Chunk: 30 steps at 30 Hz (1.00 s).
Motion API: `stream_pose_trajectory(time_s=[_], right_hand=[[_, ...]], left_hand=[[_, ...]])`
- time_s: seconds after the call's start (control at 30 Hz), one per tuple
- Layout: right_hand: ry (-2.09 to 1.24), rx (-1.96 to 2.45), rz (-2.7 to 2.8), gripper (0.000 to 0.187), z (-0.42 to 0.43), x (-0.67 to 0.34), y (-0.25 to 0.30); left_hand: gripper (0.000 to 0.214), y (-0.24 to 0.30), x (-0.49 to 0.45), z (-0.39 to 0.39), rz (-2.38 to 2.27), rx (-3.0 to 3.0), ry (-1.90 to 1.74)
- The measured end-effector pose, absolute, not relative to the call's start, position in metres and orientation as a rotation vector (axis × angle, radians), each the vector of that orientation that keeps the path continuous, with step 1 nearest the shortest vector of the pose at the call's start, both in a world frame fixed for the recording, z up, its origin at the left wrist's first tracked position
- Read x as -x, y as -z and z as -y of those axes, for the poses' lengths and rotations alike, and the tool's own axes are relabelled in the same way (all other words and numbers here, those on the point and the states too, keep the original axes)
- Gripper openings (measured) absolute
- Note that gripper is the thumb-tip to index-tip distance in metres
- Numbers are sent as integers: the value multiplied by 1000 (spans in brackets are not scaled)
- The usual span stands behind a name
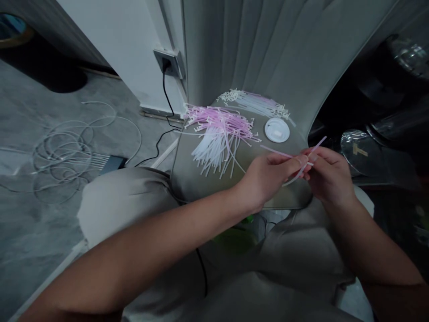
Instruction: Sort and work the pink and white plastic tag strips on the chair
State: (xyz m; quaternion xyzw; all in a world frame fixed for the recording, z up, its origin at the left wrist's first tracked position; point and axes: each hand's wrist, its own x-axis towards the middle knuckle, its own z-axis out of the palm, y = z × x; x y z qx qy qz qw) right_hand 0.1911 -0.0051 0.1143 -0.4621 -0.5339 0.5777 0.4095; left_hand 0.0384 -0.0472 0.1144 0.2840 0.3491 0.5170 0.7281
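Held a thin pink tube (276, 151) in a tight pinch between left hand (268, 181) and right hand (330, 174), just above the chair seat (214, 192); big messy heap (217, 134) left there, smaller neat row (254, 103) behind.

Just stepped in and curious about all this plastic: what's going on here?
A person is pinching a thin pink plastic strip between their left hand and right hand, holding it just above a padded chair seat. On the seat lies a tangled heap of pink and white plastic strips, with a round white lid beside it.
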Motion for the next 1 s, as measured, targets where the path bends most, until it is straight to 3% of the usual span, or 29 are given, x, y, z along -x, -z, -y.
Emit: stream_pose_trajectory(time_s=[0.17, 0.4, 0.67, 1.0], right_hand=[[-1524, 1195, 1362, 15, 2, -194, -109], [-1432, 1213, 1411, 17, -3, -196, -107], [-1704, 1177, 1387, 18, -5, -202, -112], [-1783, 1136, 1313, 19, -7, -201, -114]], left_hand=[[34, -113, -42, 46, -835, -664, -1121], [24, -105, -43, 45, -795, -694, -1159], [20, -102, -46, 47, -809, -709, -1162], [24, -103, -43, 47, -787, -672, -1177]])
